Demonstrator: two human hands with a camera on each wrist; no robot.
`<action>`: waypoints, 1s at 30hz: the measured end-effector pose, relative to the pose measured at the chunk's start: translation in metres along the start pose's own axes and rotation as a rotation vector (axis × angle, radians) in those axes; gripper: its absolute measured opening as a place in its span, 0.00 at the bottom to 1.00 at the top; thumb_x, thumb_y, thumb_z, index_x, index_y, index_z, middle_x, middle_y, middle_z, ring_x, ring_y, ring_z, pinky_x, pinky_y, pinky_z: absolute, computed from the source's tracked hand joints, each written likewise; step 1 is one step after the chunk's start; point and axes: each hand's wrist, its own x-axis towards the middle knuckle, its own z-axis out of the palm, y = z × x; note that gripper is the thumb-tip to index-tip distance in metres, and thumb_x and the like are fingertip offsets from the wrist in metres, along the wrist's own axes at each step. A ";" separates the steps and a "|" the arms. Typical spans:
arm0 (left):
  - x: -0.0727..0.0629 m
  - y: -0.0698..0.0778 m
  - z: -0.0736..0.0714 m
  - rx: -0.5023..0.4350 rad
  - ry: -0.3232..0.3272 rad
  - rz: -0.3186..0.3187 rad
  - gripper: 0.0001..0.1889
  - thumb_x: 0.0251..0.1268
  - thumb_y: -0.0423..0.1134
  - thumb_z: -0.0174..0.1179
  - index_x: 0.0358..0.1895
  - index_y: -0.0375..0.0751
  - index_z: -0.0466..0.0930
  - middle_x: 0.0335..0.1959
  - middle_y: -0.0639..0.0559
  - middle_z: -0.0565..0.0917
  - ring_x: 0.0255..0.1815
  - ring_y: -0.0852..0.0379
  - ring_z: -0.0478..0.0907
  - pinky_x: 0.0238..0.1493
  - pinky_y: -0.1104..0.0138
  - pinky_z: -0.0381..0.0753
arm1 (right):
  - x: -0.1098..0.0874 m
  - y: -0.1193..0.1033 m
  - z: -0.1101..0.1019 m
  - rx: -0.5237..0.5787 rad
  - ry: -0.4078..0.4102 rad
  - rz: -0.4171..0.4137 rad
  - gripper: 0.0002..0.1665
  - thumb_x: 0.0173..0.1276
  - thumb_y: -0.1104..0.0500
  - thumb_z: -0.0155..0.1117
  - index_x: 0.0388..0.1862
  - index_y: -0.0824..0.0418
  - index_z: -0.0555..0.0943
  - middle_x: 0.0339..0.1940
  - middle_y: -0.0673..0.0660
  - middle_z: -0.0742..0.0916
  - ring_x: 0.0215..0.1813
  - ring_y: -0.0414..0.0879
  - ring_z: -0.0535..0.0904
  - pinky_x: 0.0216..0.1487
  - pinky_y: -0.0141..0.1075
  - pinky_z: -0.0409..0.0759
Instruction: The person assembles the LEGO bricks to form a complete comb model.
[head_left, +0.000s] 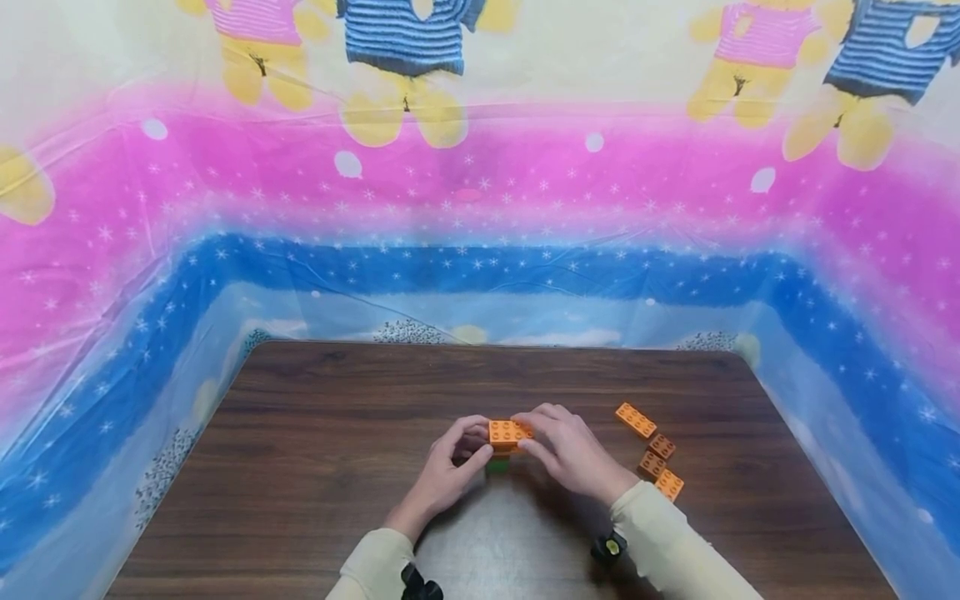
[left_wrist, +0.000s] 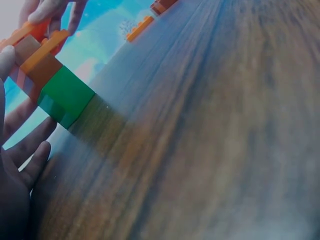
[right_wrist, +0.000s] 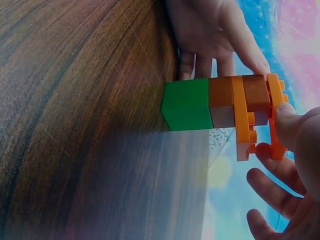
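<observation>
Near the table's middle stands a small tower of toy building bricks. A green block (right_wrist: 186, 105) forms its base, under a brown brick (right_wrist: 221, 95), a thin orange brick (right_wrist: 241, 115) and a second brown brick (right_wrist: 256, 100). Thin and studded, another orange brick (head_left: 506, 432) lies at the top, slightly tilted against the brown one in the right wrist view. Between thumb and fingertips, my right hand (head_left: 573, 450) pinches this top piece at its right end. My left hand (head_left: 446, 475) holds the tower's upper left side with thumb and forefinger, its other fingers extended lower down.
Right of the tower lie loose bricks in a slanting row: an orange brick (head_left: 636, 419), a brown brick (head_left: 662, 446), another brown brick (head_left: 652, 464) and an orange brick (head_left: 669, 483) close to my right sleeve. A printed cloth (head_left: 480, 267) surrounds the dark wooden table (head_left: 315, 417).
</observation>
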 end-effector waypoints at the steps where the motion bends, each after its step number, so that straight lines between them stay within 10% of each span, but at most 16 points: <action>1: 0.000 0.000 0.000 -0.003 0.005 0.007 0.19 0.77 0.38 0.62 0.67 0.53 0.76 0.54 0.51 0.84 0.54 0.49 0.84 0.53 0.59 0.82 | 0.000 0.000 0.000 0.000 0.002 -0.001 0.23 0.79 0.49 0.66 0.69 0.53 0.81 0.53 0.48 0.85 0.52 0.41 0.80 0.54 0.46 0.80; 30: 0.006 0.005 0.005 0.004 0.068 0.073 0.17 0.77 0.38 0.62 0.64 0.40 0.79 0.54 0.50 0.85 0.55 0.49 0.84 0.55 0.59 0.85 | 0.004 0.000 0.006 0.129 0.038 -0.024 0.20 0.80 0.51 0.64 0.65 0.55 0.82 0.57 0.47 0.86 0.56 0.39 0.82 0.54 0.43 0.84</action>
